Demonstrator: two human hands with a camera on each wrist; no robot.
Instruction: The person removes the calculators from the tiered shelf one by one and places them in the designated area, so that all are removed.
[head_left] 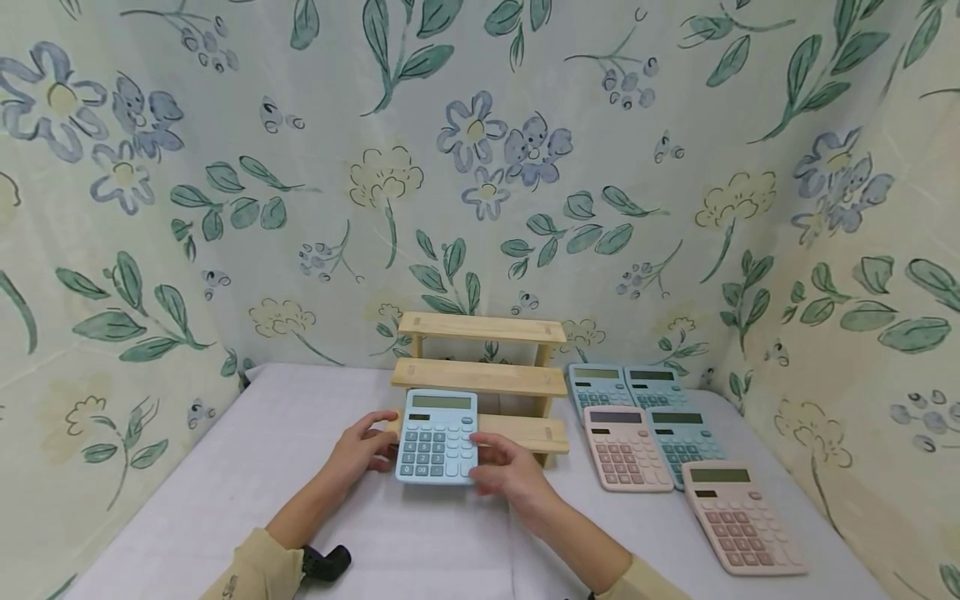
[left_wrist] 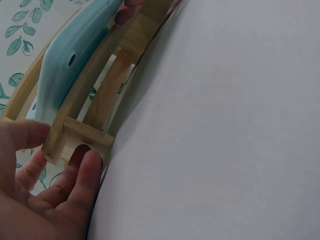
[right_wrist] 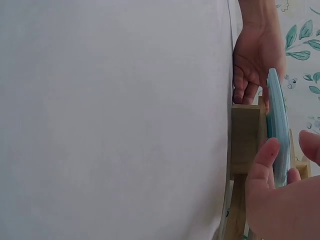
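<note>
A light blue calculator point(head_left: 438, 437) is at the lowest tier of a three-tier wooden shelf point(head_left: 480, 377), its keys facing me. My right hand point(head_left: 517, 475) pinches its right edge. In the right wrist view, the fingers of that right hand point(right_wrist: 280, 200) lie on both sides of the thin blue calculator point(right_wrist: 278, 127). To the left, my left hand point(head_left: 363, 450) holds the end of the lowest plank. The left wrist view has thumb and fingers of this left hand point(left_wrist: 45, 185) around the wooden shelf's end point(left_wrist: 82, 134), just below the calculator's side point(left_wrist: 70, 65).
Right of the shelf lie several blue calculators point(head_left: 686, 433), with a pink calculator point(head_left: 626, 450) overlapping them. Another pink calculator point(head_left: 746, 517) lies nearer, at the front right. White cloth point(head_left: 420, 542) covers the table. A flowered curtain point(head_left: 480, 242) hangs behind.
</note>
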